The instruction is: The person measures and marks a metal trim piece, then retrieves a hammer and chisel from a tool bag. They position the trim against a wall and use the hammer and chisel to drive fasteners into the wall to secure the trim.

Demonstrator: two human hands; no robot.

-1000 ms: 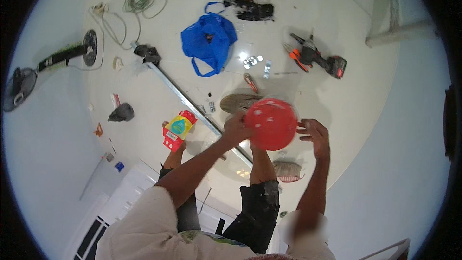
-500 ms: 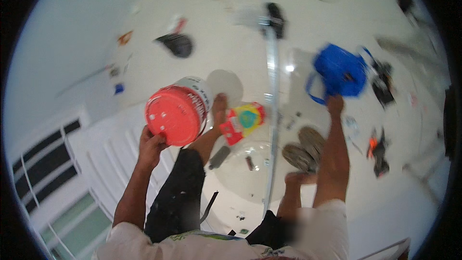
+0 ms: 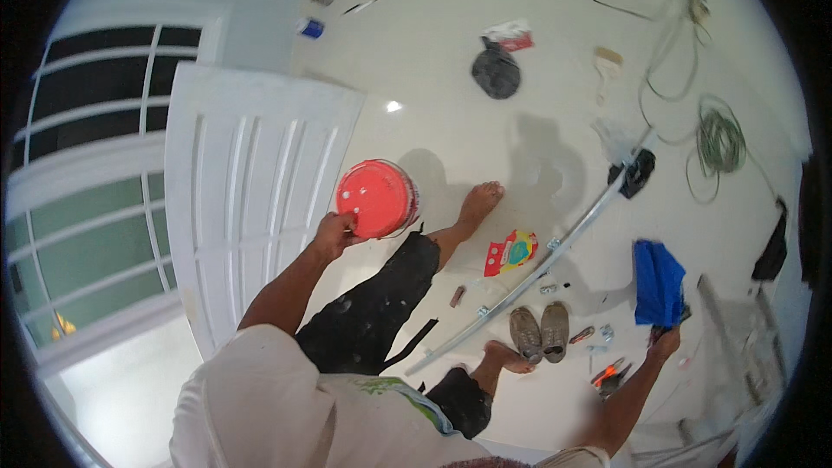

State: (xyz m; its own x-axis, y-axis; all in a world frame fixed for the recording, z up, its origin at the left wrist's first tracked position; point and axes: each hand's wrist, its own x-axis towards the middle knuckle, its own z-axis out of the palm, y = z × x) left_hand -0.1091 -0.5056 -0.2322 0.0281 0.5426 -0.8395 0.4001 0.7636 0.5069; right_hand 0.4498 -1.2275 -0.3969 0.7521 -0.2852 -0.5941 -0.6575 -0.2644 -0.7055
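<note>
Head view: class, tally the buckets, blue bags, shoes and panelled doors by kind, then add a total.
Buckets: 1
Blue bags: 1
Shoes: 2
Panelled doors: 1
Total: 5

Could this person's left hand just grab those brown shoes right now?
Probably not: the left hand is holding the red bucket, and the person's left leg lies between it and the brown shoes, which sit on the floor by the right foot.
</note>
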